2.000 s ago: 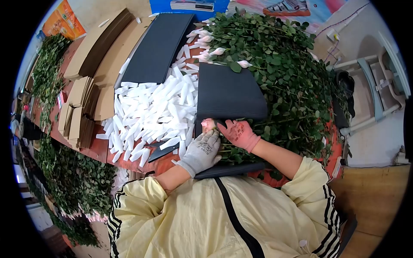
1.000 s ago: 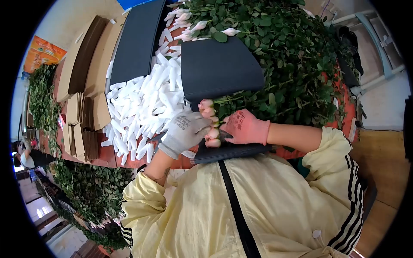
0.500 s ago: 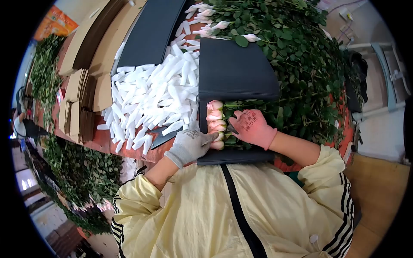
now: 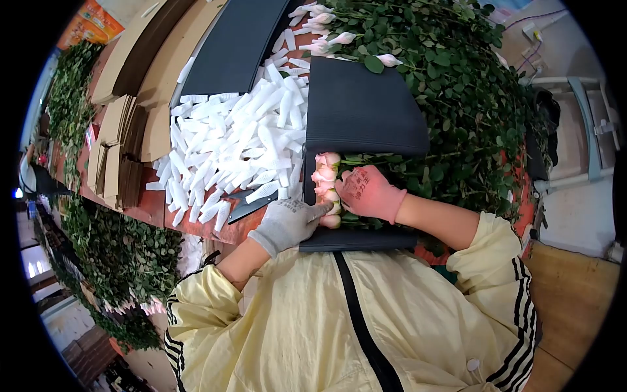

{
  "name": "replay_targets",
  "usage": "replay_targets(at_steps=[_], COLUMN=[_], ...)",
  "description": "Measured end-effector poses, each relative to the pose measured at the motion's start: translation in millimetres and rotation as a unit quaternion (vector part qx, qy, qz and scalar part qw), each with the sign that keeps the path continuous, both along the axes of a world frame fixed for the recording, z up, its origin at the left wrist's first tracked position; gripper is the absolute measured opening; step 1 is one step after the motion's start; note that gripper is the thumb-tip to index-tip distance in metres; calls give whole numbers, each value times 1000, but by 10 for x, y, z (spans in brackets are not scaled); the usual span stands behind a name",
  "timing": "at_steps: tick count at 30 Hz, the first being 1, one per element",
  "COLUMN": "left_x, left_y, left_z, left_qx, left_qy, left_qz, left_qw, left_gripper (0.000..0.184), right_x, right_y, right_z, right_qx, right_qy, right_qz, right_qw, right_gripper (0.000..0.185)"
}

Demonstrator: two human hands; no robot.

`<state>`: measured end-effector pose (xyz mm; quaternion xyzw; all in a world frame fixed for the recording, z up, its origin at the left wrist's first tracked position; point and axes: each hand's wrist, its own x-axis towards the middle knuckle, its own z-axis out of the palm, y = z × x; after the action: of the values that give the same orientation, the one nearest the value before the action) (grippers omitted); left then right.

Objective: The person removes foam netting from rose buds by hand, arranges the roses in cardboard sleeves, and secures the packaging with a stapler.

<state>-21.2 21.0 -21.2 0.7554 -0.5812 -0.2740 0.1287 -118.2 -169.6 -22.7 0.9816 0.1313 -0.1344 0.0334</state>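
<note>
A row of pink roses (image 4: 326,175) lies between two black padded boards, heads to the left and stems to the right. My left hand (image 4: 286,224), in a grey glove, reaches in from the left with its fingers stretched out; their tips touch a rose head low in the row. My right hand (image 4: 371,193), in a pink glove, is closed at the right side of the same heads. Its fingertips pinch at a rose just below the bloom, partly hidden. The upper black board (image 4: 366,108) stands above the row, and the lower black board (image 4: 358,241) lies against my jacket.
White foam sleeves (image 4: 241,137) are heaped on the red table at left. A dark blade-like tool (image 4: 247,206) lies at the heap's lower edge. Folded cardboard (image 4: 124,153) stands farther left. Leafy rose stems (image 4: 470,124) cover the right side, with white-wrapped buds (image 4: 320,29) at the top.
My right hand has moved slightly left to the rose heads, and its parted thumb and finger have come together. My left hand stays at the lower heads. The view has shifted slightly.
</note>
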Motion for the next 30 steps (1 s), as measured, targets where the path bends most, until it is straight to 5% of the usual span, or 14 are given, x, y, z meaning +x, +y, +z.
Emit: replay_targets(at_steps=[8,15,30], left_x=[56,65,17], left_y=[-127,-230,-241], left_z=[4,140,187], left_qx=[-72,49,126], left_qy=[-23,-22,16], left_qz=[9,29,61], left_qw=[997,998,990], left_gripper=[38,43,49], right_x=[-30,-82,-45], right_y=[-15,-73,-135], right_z=[-72,213,-92], right_qx=[-8,40,22], right_qy=[1,-47,-30], right_qz=[22,-122,-98], right_qw=[1000,991,994], right_gripper=[26,28,20])
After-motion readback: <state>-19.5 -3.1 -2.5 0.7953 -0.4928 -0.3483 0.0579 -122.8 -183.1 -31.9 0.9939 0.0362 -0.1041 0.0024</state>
